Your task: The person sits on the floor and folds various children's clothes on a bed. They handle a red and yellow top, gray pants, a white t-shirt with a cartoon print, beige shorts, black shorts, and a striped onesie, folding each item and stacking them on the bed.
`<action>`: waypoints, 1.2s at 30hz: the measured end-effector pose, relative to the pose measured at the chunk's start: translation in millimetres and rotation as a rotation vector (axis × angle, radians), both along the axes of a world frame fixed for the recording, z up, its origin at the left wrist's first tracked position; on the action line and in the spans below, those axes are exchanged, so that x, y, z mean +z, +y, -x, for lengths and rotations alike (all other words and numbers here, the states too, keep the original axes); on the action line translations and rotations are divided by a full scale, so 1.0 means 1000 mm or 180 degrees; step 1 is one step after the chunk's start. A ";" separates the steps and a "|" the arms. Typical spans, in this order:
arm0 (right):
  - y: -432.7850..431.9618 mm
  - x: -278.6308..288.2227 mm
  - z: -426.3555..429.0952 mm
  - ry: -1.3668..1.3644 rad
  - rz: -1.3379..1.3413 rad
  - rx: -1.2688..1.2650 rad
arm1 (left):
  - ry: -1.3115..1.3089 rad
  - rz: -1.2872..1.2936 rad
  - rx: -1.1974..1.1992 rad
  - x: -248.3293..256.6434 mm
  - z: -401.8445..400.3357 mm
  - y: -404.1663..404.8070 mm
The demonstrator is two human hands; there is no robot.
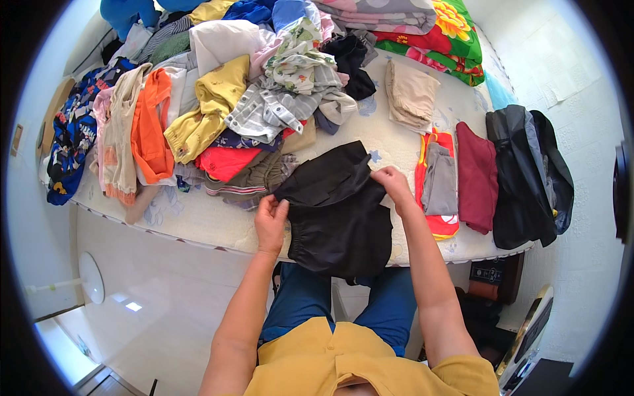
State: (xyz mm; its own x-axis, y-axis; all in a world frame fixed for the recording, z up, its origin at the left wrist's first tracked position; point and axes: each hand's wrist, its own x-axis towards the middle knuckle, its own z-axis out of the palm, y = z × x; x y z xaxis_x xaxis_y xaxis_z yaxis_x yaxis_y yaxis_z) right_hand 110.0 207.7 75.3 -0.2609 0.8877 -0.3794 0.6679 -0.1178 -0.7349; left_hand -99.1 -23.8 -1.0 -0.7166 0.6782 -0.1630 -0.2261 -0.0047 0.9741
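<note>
A black garment (342, 227) with a gathered elastic edge lies at the bed's near edge, its upper part doubled over. My left hand (271, 218) pinches its left side between thumb and fingers. On the opposite side my right hand (394, 184) grips the garment's upper right edge. Just beyond and left of it is a heap of clothes, with a grey plaid shirt (262, 111), yellow printed clothing (213, 106) and a red piece (230, 163). Right of my right hand lie grey folded clothing (440, 180) on a red and yellow piece, and a folded maroon garment (475, 178).
Black garments (520, 178) lie at the bed's right end, beside the wall. Folded beige clothing (410, 96) sits farther back, below a colourful floral quilt (458, 54). Orange clothing (151, 131) is at the left. A round white base (92, 277) stands on the floor.
</note>
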 end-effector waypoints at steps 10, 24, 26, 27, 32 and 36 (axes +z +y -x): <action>0.040 0.002 0.074 0.0268 0.0013 0.0201 | -0.0333 -0.0530 -0.0071 -0.004 -0.003 -0.010; 0.024 -0.014 0.059 0.0409 -0.0652 -0.0144 | -0.0303 -0.0527 -0.0129 0.001 -0.010 -0.003; 0.018 -0.011 0.048 0.0811 -0.0154 0.0040 | -0.0155 -0.0233 -0.0146 0.002 -0.013 0.001; 0.017 -0.012 0.041 0.1002 0.0099 0.0117 | -0.0291 -0.0168 -0.0017 0.005 -0.015 0.004; 0.027 -0.004 0.023 0.1861 0.0226 -0.0262 | -0.1424 -0.0548 0.0706 0.029 -0.010 0.019; 0.037 0.015 0.015 0.1938 -0.0150 -0.0307 | -0.1714 -0.0650 0.0663 0.048 -0.002 0.019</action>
